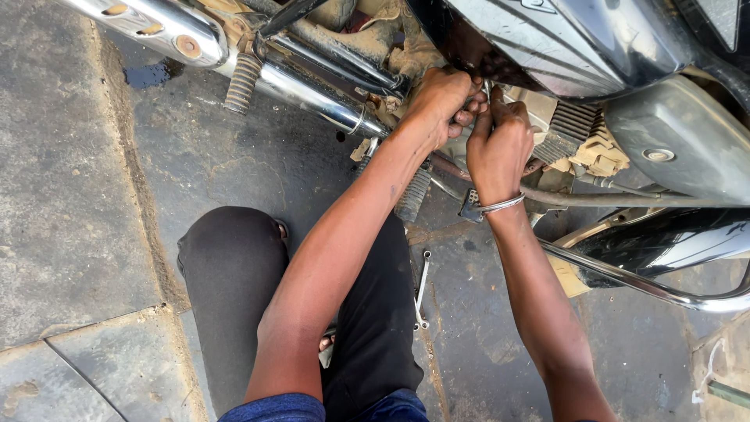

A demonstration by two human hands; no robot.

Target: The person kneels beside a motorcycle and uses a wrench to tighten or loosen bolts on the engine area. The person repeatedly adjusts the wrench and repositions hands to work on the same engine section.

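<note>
We have our left hand fisted around a part low on the motorcycle engine, just under the dark tank. Our right hand, touching it, pinches a small metal piece there; we judge we are mid-loosening, needing a steady, braced turn. A spanner lies on the floor below our wrists.

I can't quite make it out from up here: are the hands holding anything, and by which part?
Both the left hand and right hand are closed around something small at the motorcycle engine. What it is, and where it is gripped, cannot be told.
</note>
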